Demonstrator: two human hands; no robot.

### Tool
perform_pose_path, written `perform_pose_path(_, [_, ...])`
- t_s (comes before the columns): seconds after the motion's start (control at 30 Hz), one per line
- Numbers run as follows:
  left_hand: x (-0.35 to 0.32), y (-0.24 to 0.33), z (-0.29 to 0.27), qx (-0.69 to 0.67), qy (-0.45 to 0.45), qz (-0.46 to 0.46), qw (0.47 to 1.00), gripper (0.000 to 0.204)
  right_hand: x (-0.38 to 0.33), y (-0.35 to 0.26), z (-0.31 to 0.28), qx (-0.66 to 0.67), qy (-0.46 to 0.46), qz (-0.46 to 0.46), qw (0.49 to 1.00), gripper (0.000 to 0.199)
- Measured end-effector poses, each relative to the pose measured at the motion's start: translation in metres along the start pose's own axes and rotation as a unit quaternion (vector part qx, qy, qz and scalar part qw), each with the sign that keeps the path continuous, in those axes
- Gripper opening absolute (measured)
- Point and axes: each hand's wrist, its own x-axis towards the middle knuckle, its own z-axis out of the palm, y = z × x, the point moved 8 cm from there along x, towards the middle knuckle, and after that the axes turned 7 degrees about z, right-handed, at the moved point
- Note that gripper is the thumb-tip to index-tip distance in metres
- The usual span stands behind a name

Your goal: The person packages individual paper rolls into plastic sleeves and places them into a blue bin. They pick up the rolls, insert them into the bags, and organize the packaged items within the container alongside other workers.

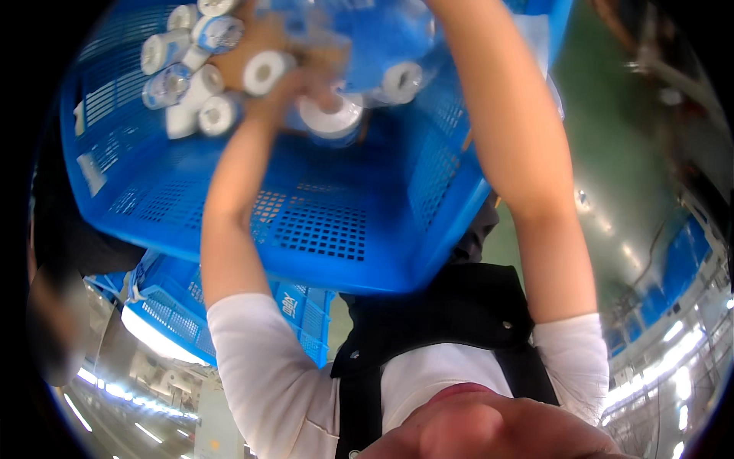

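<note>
"Nearest?"
"See a black apron (447, 310), then a blue basket (367, 275)."
"And the hands?"
"Find the left hand (312, 89) blurred at a white roll (334, 122) inside the basket; can't tell how far open or whether gripping. Can't see the right hand."
"Beyond?"
"Notice other rolls (216, 115), then green floor (608, 145)."

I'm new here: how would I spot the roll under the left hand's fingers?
Start with the big blue basket; inside it is the blurred left hand. At that hand is a white-faced roll. Unlike the other rolls, it has fingers over its face.
</note>
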Motion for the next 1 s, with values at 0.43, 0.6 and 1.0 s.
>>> perform_pose_path(0.43, [-0.248, -0.004, -0.116, -0.48, 0.573, 0.248, 0.616, 0.043, -0.022, 0.012, 0.044, 0.172, -0.149, -0.01, 0.974, 0.029])
perform_pose_path(0.6, [-0.243, 0.006, -0.11, -0.548, 0.515, 0.277, 0.599, 0.04, -0.04, -0.019, 0.077, 0.43, -0.363, 0.043, 0.826, 0.056])
perform_pose_path(1.0, [-0.293, 0.016, -0.117, -0.261, 0.84, 0.054, 0.473, 0.031, -0.034, 0.018, 0.118, 0.344, -0.387, 0.082, 0.851, 0.061])
